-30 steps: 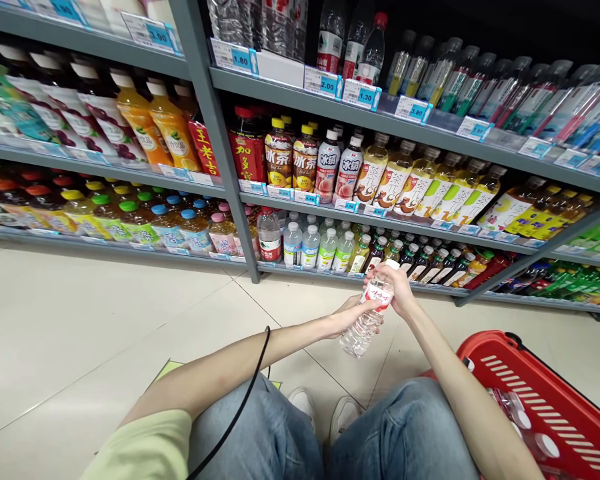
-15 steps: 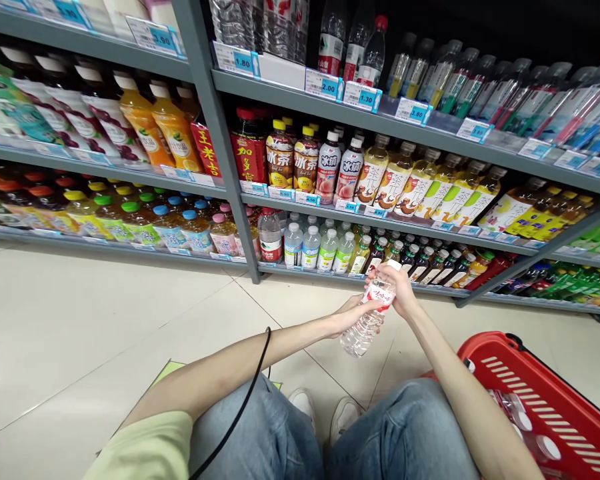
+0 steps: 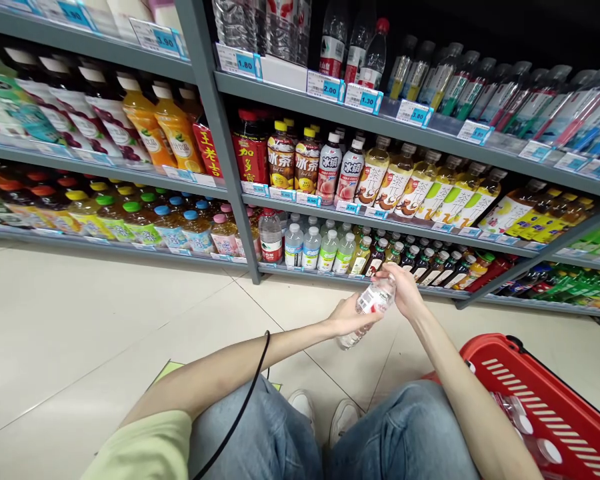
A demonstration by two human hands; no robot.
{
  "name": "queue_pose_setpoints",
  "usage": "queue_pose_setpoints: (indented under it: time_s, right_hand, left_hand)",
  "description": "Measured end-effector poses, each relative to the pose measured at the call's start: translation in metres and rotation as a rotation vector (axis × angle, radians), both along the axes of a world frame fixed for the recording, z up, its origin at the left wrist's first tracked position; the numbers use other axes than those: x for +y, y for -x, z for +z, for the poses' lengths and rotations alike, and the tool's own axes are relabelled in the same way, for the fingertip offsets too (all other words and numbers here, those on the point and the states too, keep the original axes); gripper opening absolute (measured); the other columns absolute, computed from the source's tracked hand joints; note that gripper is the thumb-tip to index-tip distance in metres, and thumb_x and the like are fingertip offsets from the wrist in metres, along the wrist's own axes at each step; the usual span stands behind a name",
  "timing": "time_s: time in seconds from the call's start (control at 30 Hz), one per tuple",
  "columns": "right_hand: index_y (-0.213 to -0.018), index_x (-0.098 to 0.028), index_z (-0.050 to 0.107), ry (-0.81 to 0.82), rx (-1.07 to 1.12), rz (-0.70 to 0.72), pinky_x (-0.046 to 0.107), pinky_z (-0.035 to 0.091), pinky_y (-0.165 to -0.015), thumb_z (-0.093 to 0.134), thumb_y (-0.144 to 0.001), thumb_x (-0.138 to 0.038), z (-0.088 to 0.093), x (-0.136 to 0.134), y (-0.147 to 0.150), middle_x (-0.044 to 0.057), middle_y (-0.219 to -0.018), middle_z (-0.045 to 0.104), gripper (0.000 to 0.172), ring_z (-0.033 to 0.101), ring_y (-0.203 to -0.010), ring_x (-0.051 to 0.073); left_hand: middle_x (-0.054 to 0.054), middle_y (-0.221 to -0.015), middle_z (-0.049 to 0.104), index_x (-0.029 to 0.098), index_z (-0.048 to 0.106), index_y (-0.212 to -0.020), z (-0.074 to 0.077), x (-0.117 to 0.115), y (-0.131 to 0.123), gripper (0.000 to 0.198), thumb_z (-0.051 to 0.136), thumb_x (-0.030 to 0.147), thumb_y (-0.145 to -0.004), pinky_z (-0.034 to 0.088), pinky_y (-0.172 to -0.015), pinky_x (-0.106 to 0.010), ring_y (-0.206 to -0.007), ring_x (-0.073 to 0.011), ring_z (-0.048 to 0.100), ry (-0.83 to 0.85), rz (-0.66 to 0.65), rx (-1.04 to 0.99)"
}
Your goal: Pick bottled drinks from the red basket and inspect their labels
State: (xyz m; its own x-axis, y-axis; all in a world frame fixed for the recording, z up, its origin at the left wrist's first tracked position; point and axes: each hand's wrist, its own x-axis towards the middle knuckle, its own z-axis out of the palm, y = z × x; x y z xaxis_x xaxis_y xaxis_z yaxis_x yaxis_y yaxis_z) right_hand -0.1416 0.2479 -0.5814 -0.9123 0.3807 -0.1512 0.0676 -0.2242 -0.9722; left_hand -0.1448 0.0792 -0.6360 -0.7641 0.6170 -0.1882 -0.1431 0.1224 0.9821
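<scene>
Head view: the left hand [image 3: 347, 319] and right hand [image 3: 405, 292] are both clenching their fingers around a tilted water bottle [image 3: 373, 301], above the floor [image 3: 105, 320] near the bottom shelf [image 3: 305, 270]. If either grip is loosening, it could be slipping onto the tiles.

Grey drink shelves [image 3: 290, 87] above pale tiled floor [image 3: 80, 320]

Blue-and-white paper price tags [image 3: 329, 87] on the shelf edge high above the right hand [image 3: 404, 292] read 1.80, 2.00, 1.30, 3.80. Up and left of the left hand [image 3: 347, 319], yellow-capped brown tea bottles [image 3: 280, 163] read 冰茶 and a red drink carton [image 3: 205, 150] reads 王老吉. The label of the clear plastic bottle [image 3: 367, 313] in both hands is blurred.
</scene>
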Motion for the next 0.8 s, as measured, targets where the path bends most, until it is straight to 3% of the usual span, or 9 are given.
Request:
queue_pose_setpoints:
  time_s: [0.13, 0.33, 0.43, 0.53, 0.6, 0.67, 0.73, 0.8]
  right_hand:
    - [-0.064, -0.022, 0.057, -0.042, -0.006, -0.118, 0.027, 0.044, -0.044, 0.087, -0.061, -0.044, -0.006, 0.005, 0.005, -0.009, -0.044, 0.042, 0.038, 0.044, -0.038, 0.010]
    - [-0.061, -0.022, 0.056, -0.034, 0.071, -0.137, 0.026, 0.037, -0.040, 0.083, -0.064, -0.041, -0.003, 0.003, 0.003, -0.010, -0.042, 0.034, 0.033, 0.038, -0.037, 0.009]
    - [-0.060, -0.022, 0.057, 0.012, 0.127, -0.102, 0.027, 0.043, -0.046, 0.083, -0.065, -0.040, 0.001, 0.000, -0.001, -0.008, -0.046, 0.041, 0.032, 0.045, -0.042, 0.011]
    - [-0.074, -0.023, 0.065, 0.021, 0.147, -0.095, 0.029, 0.053, -0.058, 0.081, -0.068, -0.042, 0.005, -0.005, -0.003, -0.002, -0.065, 0.063, 0.026, 0.063, -0.061, 0.018]
    - [-0.094, -0.026, 0.068, -0.032, 0.149, -0.043, 0.033, 0.057, -0.070, 0.080, -0.070, -0.047, 0.008, -0.010, -0.004, 0.003, -0.092, 0.074, 0.034, 0.071, -0.084, 0.024]
    - [-0.108, -0.028, 0.066, -0.131, 0.167, 0.114, 0.038, 0.058, -0.083, 0.083, -0.067, -0.046, 0.010, -0.016, -0.006, 0.006, -0.114, 0.074, 0.048, 0.070, -0.103, 0.028]
    - [-0.114, -0.027, 0.065, -0.240, 0.208, 0.254, 0.041, 0.056, -0.093, 0.088, -0.060, -0.039, 0.013, -0.022, -0.008, 0.008, -0.118, 0.073, 0.060, 0.069, -0.108, 0.031]
    - [-0.115, -0.024, 0.064, -0.320, 0.253, 0.293, 0.044, 0.054, -0.097, 0.090, -0.057, -0.034, 0.016, -0.025, -0.011, 0.009, -0.116, 0.074, 0.064, 0.070, -0.107, 0.032]
  left_hand:
    - [-0.003, -0.075, 0.067, 0.021, 0.063, -0.085, -0.010, -0.003, -0.006, 0.048, 0.087, 0.051, -0.057, 0.049, -0.073, -0.030, -0.085, -0.0274, 0.067, 0.144, 0.040, 0.117]
    - [-0.005, -0.080, 0.072, 0.017, 0.069, -0.091, -0.012, 0.003, -0.011, 0.046, 0.082, 0.052, -0.064, 0.048, -0.062, -0.027, -0.072, -0.0216, 0.066, 0.165, -0.041, 0.184]
    - [-0.005, -0.075, 0.072, 0.016, 0.071, -0.084, -0.005, -0.002, -0.006, 0.039, 0.082, 0.047, -0.064, 0.048, -0.058, -0.027, -0.068, -0.0210, 0.066, 0.150, -0.044, 0.209]
    - [-0.006, -0.072, 0.071, 0.016, 0.072, -0.081, 0.007, -0.009, 0.002, 0.032, 0.080, 0.044, -0.067, 0.048, -0.057, -0.029, -0.065, -0.0217, 0.066, 0.129, -0.012, 0.246]
    - [-0.006, -0.074, 0.071, 0.017, 0.072, -0.081, 0.018, -0.013, 0.008, 0.030, 0.079, 0.044, -0.068, 0.050, -0.063, -0.031, -0.071, -0.0236, 0.067, 0.112, 0.036, 0.293]
    - [-0.007, -0.079, 0.072, 0.018, 0.071, -0.083, 0.028, -0.015, 0.015, 0.030, 0.078, 0.044, -0.070, 0.051, -0.069, -0.033, -0.079, -0.0256, 0.067, 0.094, 0.093, 0.338]
    - [-0.007, -0.087, 0.073, 0.018, 0.070, -0.091, 0.036, -0.015, 0.020, 0.032, 0.076, 0.043, -0.072, 0.052, -0.075, -0.035, -0.086, -0.0269, 0.067, 0.086, 0.159, 0.365]
    - [-0.009, -0.097, 0.073, 0.017, 0.064, -0.103, 0.042, -0.015, 0.022, 0.043, 0.079, 0.039, -0.069, 0.051, -0.079, -0.037, -0.092, -0.0281, 0.067, 0.087, 0.213, 0.364]
